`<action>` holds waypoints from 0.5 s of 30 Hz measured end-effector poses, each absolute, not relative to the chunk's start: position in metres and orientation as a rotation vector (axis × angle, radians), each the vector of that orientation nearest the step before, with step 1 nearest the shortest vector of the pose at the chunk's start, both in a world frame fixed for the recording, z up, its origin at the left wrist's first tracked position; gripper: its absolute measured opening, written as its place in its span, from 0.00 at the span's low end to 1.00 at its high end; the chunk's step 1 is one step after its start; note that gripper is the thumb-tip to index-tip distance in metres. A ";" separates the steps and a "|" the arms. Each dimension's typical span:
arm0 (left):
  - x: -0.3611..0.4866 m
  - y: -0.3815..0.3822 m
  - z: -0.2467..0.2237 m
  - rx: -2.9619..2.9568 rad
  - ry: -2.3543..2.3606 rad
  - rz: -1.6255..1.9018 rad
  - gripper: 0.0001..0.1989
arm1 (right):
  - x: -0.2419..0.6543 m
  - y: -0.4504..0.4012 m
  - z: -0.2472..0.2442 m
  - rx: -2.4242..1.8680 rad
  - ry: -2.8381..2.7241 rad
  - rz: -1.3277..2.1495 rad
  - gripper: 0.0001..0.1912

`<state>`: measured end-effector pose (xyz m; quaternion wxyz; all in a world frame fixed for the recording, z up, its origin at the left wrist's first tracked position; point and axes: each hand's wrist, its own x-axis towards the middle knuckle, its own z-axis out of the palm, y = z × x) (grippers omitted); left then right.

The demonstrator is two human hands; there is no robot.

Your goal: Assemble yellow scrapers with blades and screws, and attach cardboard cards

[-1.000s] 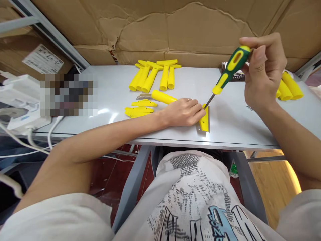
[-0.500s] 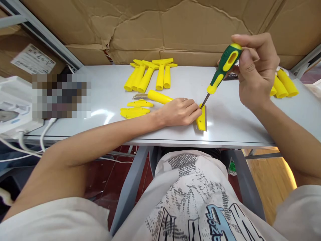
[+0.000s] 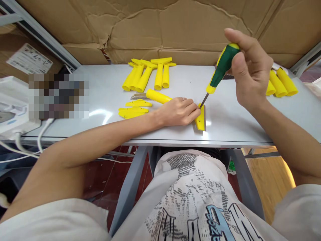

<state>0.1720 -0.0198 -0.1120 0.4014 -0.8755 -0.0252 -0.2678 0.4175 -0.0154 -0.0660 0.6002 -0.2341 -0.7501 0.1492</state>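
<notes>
My left hand (image 3: pixel 179 112) is closed around a yellow scraper (image 3: pixel 158 96), pressing it to the table; its tube handle points left. The scraper's wide head, with a metal blade along its right edge, shows past my fingers. In my right hand (image 3: pixel 253 68) is a green and yellow screwdriver (image 3: pixel 223 67), held tilted by its handle. The screwdriver's tip meets the scraper head beside my left fingertips; any screw there is too small to make out. Left of my left hand lie several flat yellow plates (image 3: pixel 134 111) and a stack of metal blades (image 3: pixel 142 97).
Several yellow T-shaped scraper handles (image 3: pixel 147 75) lie at the back of the white table (image 3: pixel 105 90). More yellow handles (image 3: pixel 282 83) are at the right. A cardboard sheet (image 3: pixel 140 30) stands behind. A white device with cables (image 3: pixel 18 110) is at the left edge.
The screwdriver's handle has turned about its axis, and my right thumb and fingers have shifted on it. My left hand and the scraper keep their place on the table.
</notes>
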 end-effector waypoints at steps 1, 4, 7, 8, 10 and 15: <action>0.172 -0.020 -0.112 -2.224 -0.061 -0.675 0.14 | 0.418 -0.018 -0.065 -0.549 -1.727 0.429 0.24; 0.171 -0.019 -0.113 -2.249 -0.060 -0.674 0.14 | 0.419 -0.020 -0.063 -0.577 -1.695 0.586 0.22; 0.171 -0.019 -0.113 -2.248 -0.063 -0.667 0.14 | 0.421 -0.014 -0.063 -0.539 -1.684 0.553 0.20; 0.171 -0.019 -0.113 -2.242 -0.064 -0.666 0.14 | 0.421 -0.010 -0.064 -0.516 -1.678 0.515 0.20; 0.172 -0.019 -0.112 -2.223 -0.056 -0.682 0.13 | 0.422 -0.005 -0.066 -0.480 -1.670 0.414 0.19; 0.173 -0.022 -0.110 -2.181 -0.054 -0.694 0.13 | 0.424 -0.005 -0.064 -0.471 -1.719 0.473 0.24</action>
